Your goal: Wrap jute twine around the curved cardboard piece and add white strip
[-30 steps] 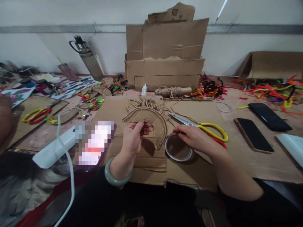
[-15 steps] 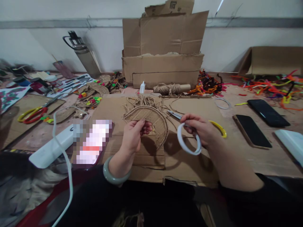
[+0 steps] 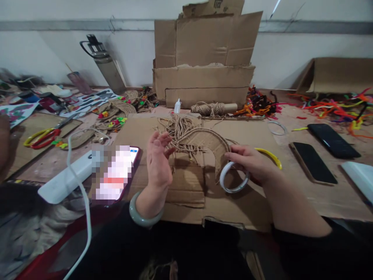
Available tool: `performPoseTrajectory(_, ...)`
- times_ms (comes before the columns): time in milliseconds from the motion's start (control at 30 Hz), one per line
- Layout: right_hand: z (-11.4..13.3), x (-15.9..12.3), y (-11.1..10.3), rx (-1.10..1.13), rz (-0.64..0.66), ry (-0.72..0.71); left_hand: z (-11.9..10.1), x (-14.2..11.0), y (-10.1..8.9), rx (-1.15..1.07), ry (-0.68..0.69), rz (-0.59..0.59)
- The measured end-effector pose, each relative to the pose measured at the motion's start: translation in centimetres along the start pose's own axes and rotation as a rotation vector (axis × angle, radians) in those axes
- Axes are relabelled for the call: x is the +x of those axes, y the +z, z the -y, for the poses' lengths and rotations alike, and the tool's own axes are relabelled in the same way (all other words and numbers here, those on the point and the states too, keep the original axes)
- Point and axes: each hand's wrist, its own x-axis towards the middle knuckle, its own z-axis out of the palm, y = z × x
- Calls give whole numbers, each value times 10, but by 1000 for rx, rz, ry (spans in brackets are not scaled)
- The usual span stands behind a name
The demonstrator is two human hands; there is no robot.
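My left hand (image 3: 159,161) is raised with its fingers apart and holds nothing, just left of the twine. My right hand (image 3: 252,161) pinches the right edge of a crescent-shaped cardboard piece (image 3: 214,142) edged with twine cord. The same hand also keeps hold of scissors, whose white loop handle (image 3: 223,179) hangs below the fingers; their blades are hidden. A yellow loop (image 3: 271,155) shows behind the hand. Loose jute twine strands (image 3: 179,126) spread from the left part of the crescent, close to my left fingers.
A cardboard sheet (image 3: 241,212) lies under the work. Behind are a twine roll (image 3: 208,109), a glue bottle (image 3: 177,105) and standing cardboard (image 3: 204,83). Phones (image 3: 313,163) lie right; a lit phone (image 3: 132,155), a white cable (image 3: 84,190) and red-yellow scissors (image 3: 43,139) lie left.
My left hand has let go of the cardboard crescent and opened, turning upward. My right hand has taken the crescent's right edge, and the crescent has shifted right. The scissor blades no longer show.
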Motion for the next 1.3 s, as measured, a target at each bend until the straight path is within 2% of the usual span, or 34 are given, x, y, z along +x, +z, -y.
performPoseTrajectory(67,-1,2,-3,-118,48,11,-1,4,-1,2,36,-91)
performPoseTrajectory(167,0,6,-4,-331,85,-25,-1,6,-1,27,27,-114)
performPoseTrajectory(267,0,5,-10,-420,1,-10,-1,5,0,25,13,-108)
performPoseTrajectory(333,1,1,-18,-379,-51,11,-1,3,0,20,24,-102)
performPoseTrajectory(433,1,-6,-24,-69,-89,-54,0,0,-1,57,-10,23)
performPoseTrajectory(567,2,-5,-6,437,-154,-280,2,-9,-2,202,-161,339)
performPoseTrajectory(633,3,-2,10,537,-104,-331,2,-13,-1,261,-155,429)
performPoseTrajectory(733,4,-1,28,614,9,-382,1,-16,0,328,-98,484)
performPoseTrajectory(833,5,-4,35,656,114,-416,-2,-15,0,454,-85,608)
performPoseTrajectory(933,4,-7,32,624,164,-419,-5,-16,-1,522,-111,703)
performPoseTrajectory(1000,3,-8,30,543,196,-403,-6,-17,-1,544,-151,759)
performPoseTrajectory(1100,5,-9,30,304,204,-312,-8,-18,-1,590,-202,874)
performPoseTrajectory(1200,8,-9,33,143,118,-268,-9,-18,0,518,-259,841)
performPoseTrajectory(1300,9,-8,35,169,70,-344,-11,-16,0,397,-323,778)
